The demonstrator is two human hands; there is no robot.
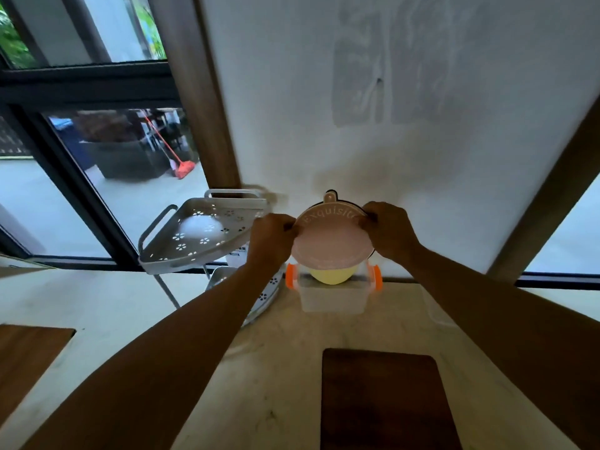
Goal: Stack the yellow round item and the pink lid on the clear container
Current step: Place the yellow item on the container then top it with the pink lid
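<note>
A clear container (331,298) with orange side clips stands at the far edge of the counter against the white wall. The yellow round item (328,275) sits on top of it, mostly covered. Above it is the pink lid (331,241), round, with raised lettering and a small tab at the back. My left hand (271,240) grips the lid's left rim and my right hand (389,230) grips its right rim. Whether the lid rests on the yellow item or hovers just over it cannot be told.
A grey perforated corner rack (198,235) with two tiers stands left of the container, close to my left hand. A dark wooden board (383,397) lies on the pale counter (259,368) in front. A window is at the left.
</note>
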